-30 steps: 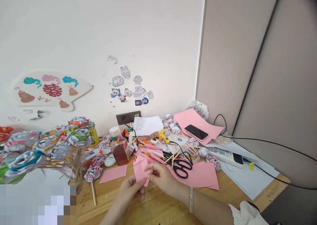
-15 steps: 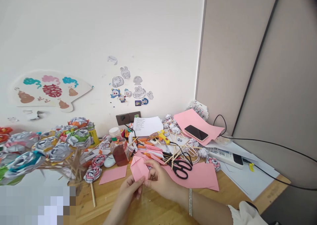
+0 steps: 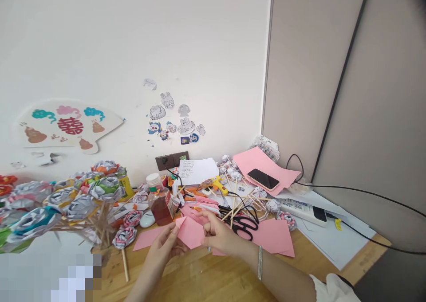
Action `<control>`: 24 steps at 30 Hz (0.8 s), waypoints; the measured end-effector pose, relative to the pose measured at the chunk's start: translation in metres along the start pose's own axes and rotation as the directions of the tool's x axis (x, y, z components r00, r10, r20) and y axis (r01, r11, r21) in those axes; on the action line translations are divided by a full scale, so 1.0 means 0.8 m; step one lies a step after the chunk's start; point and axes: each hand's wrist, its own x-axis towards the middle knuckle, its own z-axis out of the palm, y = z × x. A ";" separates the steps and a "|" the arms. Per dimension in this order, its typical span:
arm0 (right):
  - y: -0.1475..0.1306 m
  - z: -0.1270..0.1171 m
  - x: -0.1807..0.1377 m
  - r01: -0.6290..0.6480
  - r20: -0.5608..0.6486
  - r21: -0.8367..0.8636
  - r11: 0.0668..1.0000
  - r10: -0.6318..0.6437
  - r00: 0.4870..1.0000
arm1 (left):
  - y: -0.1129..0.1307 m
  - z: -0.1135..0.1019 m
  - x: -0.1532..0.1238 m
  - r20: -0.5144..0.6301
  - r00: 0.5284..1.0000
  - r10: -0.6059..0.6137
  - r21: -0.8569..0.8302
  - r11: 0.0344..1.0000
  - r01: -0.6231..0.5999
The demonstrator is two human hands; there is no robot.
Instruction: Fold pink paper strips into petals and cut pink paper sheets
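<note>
Both my hands hold a folded pink paper piece (image 3: 191, 232) just above the wooden desk (image 3: 206, 280). My left hand (image 3: 164, 245) pinches its left edge, fingers closed on the paper. My right hand (image 3: 219, 234) grips the right side, thumb on top; a bracelet sits on that wrist. Black scissors (image 3: 244, 226) lie just right of my right hand on a pink sheet (image 3: 273, 235). A small pink sheet (image 3: 146, 238) lies flat under my left hand.
A bunch of paper roses on sticks (image 3: 66, 200) fills the left. A brown bottle with a white cap (image 3: 160, 201), a yellow glue gun (image 3: 218, 184), wooden skewers, a phone (image 3: 263, 179) on pink paper and black cables (image 3: 362, 191) crowd the back and right.
My hands have lifted and turned the pink paper piece, so a wider flat face now shows. The view has shifted slightly.
</note>
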 end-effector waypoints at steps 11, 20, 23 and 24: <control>0.011 -0.007 0.012 -0.003 -0.188 0.017 1.000 0.006 0.982 | 0.006 -0.004 -0.002 -0.056 0.998 -0.005 0.056 0.998 0.008; 0.000 -0.005 0.008 0.029 -0.228 -0.007 1.000 -0.030 0.973 | 0.010 -0.002 -0.008 -0.057 0.998 -0.008 -0.073 0.997 0.004; 0.000 -0.004 0.008 0.067 -0.255 -0.054 0.996 -0.078 0.964 | 0.007 0.002 -0.007 -0.070 0.997 -0.024 -0.147 0.989 0.014; 0.001 -0.004 0.008 0.078 -0.257 -0.061 0.995 -0.091 0.962 | 0.007 0.003 -0.007 -0.076 0.997 -0.026 -0.161 0.987 0.014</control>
